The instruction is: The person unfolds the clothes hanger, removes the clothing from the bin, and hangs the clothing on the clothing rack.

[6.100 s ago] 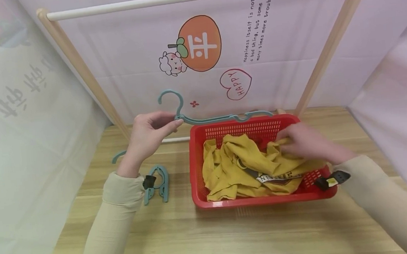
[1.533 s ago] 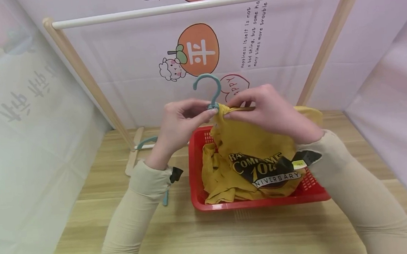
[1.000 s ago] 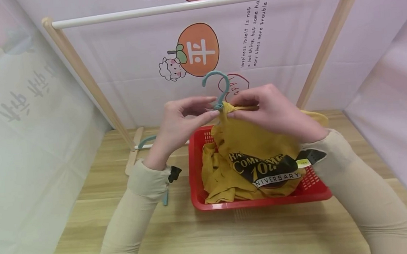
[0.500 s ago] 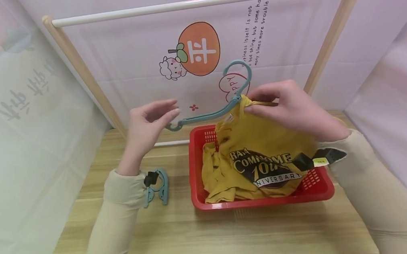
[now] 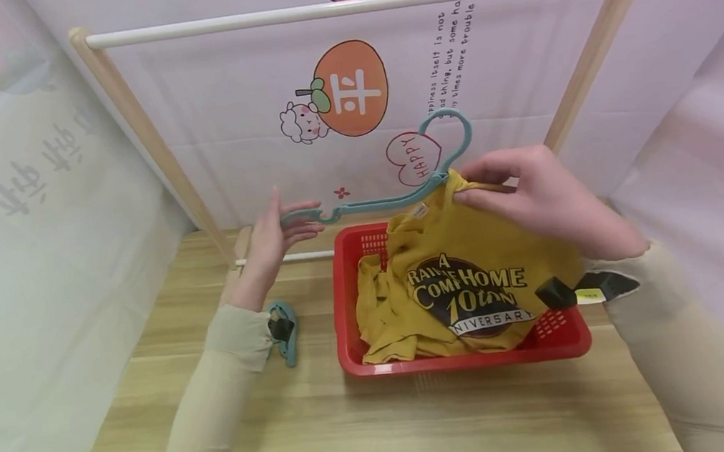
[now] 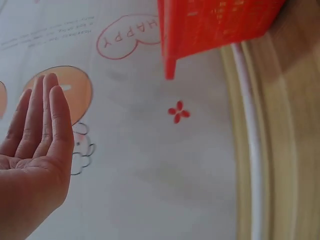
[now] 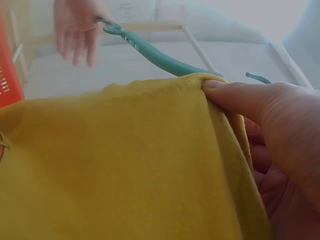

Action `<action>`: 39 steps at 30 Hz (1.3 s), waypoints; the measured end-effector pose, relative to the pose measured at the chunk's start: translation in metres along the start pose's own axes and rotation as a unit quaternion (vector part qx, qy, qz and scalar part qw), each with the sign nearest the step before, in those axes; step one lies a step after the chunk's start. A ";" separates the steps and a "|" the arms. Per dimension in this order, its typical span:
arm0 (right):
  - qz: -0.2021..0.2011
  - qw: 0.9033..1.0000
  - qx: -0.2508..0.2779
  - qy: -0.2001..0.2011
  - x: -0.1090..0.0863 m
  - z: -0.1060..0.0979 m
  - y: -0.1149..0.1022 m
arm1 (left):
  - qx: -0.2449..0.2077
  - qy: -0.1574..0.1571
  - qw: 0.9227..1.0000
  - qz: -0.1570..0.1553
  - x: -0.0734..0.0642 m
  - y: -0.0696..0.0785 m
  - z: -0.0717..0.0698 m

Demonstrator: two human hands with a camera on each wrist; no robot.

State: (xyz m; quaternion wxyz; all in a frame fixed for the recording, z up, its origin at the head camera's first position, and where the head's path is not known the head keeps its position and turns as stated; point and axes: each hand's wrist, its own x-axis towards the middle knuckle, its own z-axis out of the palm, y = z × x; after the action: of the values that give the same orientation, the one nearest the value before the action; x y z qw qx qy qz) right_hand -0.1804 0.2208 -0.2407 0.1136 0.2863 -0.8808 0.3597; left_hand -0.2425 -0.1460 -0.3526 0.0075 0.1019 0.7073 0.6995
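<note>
My right hand (image 5: 540, 196) pinches a yellow T-shirt (image 5: 423, 231) near its collar, thumb on the cloth. One arm of a light-blue folding hanger (image 5: 386, 202) is inside the shirt there; its hook points up and its other arm stretches left. My left hand (image 5: 269, 238) has straight fingers, at the free end of that arm. In the left wrist view the left hand's fingers (image 6: 37, 115) show flat and holding nothing. The right wrist view shows the shirt (image 7: 115, 160) pulled up under my thumb. The shirt's lower part lies in a red basket (image 5: 464, 361).
A folded blue hanger (image 5: 291, 347) lies on the wooden table (image 5: 379, 425), partly behind my left wrist. A rack with a white top rail (image 5: 349, 8) and wooden posts (image 5: 140, 123) stands behind the basket, before a printed cloth backdrop.
My right hand has lifted the shirt out of the basket onto the hanger and moved right with both. My left hand has let go near the hook, moved left and straightened its fingers.
</note>
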 end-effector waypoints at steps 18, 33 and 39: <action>-0.009 1.000 0.021 0.022 -0.009 -0.010 -0.017 | 0.166 -0.084 0.979 -0.082 0.026 -0.019 0.071; -0.028 0.999 0.032 0.022 -0.011 -0.006 -0.028 | 0.203 -0.119 0.972 -0.002 0.033 -0.018 0.084; -0.015 0.999 0.015 0.035 -0.015 -0.013 -0.021 | 0.153 -0.054 0.987 0.008 0.032 -0.004 0.061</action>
State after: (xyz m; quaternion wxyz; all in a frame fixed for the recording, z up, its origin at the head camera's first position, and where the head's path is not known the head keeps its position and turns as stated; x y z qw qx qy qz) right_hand -0.1559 0.2240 -0.2253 0.1449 0.2886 -0.8663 0.3811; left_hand -0.2648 -0.0812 -0.3538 0.0246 0.1450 0.8038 0.5764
